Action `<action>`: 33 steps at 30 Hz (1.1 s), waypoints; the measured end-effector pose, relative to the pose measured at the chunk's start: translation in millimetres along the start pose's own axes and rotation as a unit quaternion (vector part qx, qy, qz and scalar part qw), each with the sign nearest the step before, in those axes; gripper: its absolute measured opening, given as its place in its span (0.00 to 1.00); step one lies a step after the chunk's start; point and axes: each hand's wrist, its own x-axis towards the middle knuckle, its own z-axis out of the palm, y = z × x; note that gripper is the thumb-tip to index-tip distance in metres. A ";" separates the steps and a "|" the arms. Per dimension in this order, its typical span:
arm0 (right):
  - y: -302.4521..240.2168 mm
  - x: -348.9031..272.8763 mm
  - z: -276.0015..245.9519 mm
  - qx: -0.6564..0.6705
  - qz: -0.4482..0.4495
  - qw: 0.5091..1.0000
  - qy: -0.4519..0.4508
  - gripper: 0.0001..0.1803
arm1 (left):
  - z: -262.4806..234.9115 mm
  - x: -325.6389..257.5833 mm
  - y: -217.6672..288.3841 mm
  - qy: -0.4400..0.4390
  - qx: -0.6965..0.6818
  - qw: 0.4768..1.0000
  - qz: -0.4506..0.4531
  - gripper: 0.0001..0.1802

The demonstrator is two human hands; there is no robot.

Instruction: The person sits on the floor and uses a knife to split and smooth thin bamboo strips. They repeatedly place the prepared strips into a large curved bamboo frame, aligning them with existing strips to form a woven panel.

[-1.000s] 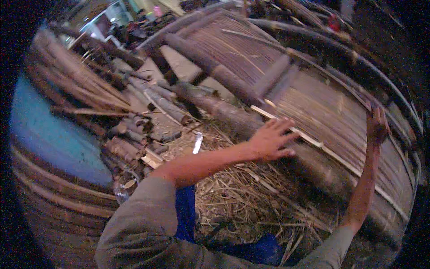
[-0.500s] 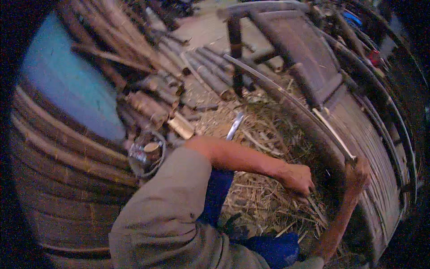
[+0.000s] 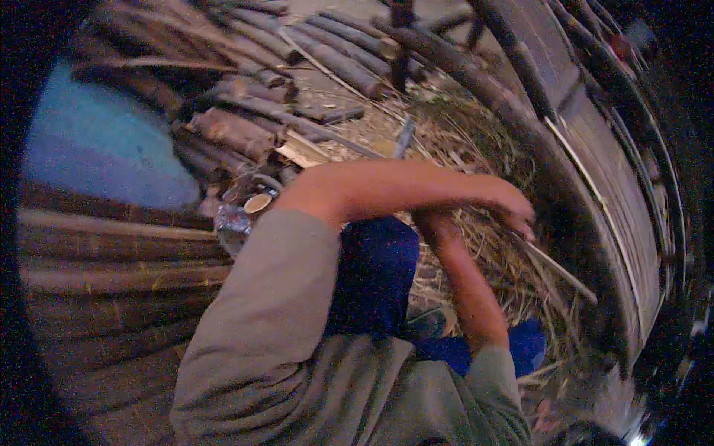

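Observation:
My left hand [image 3: 507,204] reaches across to the right with its fingers curled down. A thin pale bamboo strip [image 3: 564,271] comes out beneath those fingers and slants toward the lower right; the left hand appears closed on it. My right forearm [image 3: 476,297] rises from below and passes under the left forearm, which hides most of the right hand, so its grip does not show. On the far side of my left arm a long thin strip [image 3: 349,143] runs to the upper left; whether it is the same piece cannot be told. Shavings [image 3: 476,238] cover the ground below.
Cut poles [image 3: 335,52] lie in a pile ahead, with more poles and split pieces [image 3: 230,134] on the left. A slatted bench [image 3: 621,215] with a thick rail stands on the right. Beside my left elbow is a clear container [image 3: 234,223]. A blue-green panel [image 3: 104,141] stands far left.
My right hand has swung from the bench side leftward, under my left forearm. My left hand has risen in the picture and now has the strip at its fingers. The view has shifted.

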 end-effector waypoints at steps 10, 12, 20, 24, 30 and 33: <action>-65.2 21.7 158.3 0.124 -0.090 0.962 0.228 0.23 | 24.3 -187.7 -71.7 0.025 0.151 0.939 -0.307 0.29; -59.2 -3.2 185.4 0.163 0.014 0.987 0.008 0.26 | 31.5 -238.9 -110.8 0.144 0.167 0.934 -0.281 0.30; -0.7 30.8 266.7 0.155 0.243 0.957 0.036 0.44 | 23.2 -352.3 -194.9 0.135 0.327 0.837 -0.418 0.28; 2.2 59.4 261.5 0.176 0.320 0.927 -0.087 0.48 | 36.8 -394.0 -220.7 0.187 0.319 0.817 -0.442 0.27; 34.4 40.0 251.4 0.323 0.279 0.903 0.052 0.39 | 22.1 -436.1 -245.7 0.204 0.325 0.801 -0.459 0.26; 64.4 22.8 261.7 0.485 0.315 0.815 0.023 0.35 | 9.3 -438.3 -244.6 0.209 0.285 0.774 -0.525 0.26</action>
